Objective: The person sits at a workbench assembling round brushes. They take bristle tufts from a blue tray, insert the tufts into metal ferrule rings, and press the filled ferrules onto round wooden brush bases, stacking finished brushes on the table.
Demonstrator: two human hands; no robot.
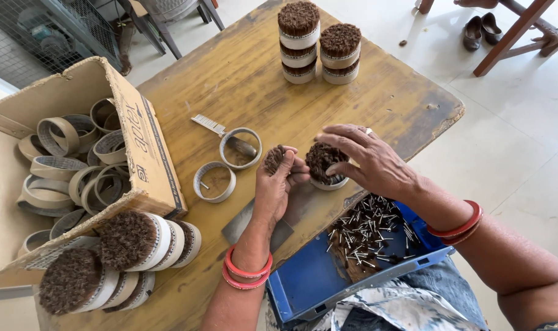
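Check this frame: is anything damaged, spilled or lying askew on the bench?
The wooden table has a chipped, ragged edge at its right corner. The cardboard box of empty rings is torn and sagging at its rim. Finished brush rounds lie toppled in rows at front left, unlike the upright stacks at the back.

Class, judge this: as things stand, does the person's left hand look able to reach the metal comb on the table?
Probably yes: the left hand holds a bristle tuft, but only two empty rings lie beside the comb, leaving open tabletop.

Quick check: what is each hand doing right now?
Left hand: closed on a small tuft of brown bristles.
Right hand: grip on a round white-rimmed brown bristle brush.
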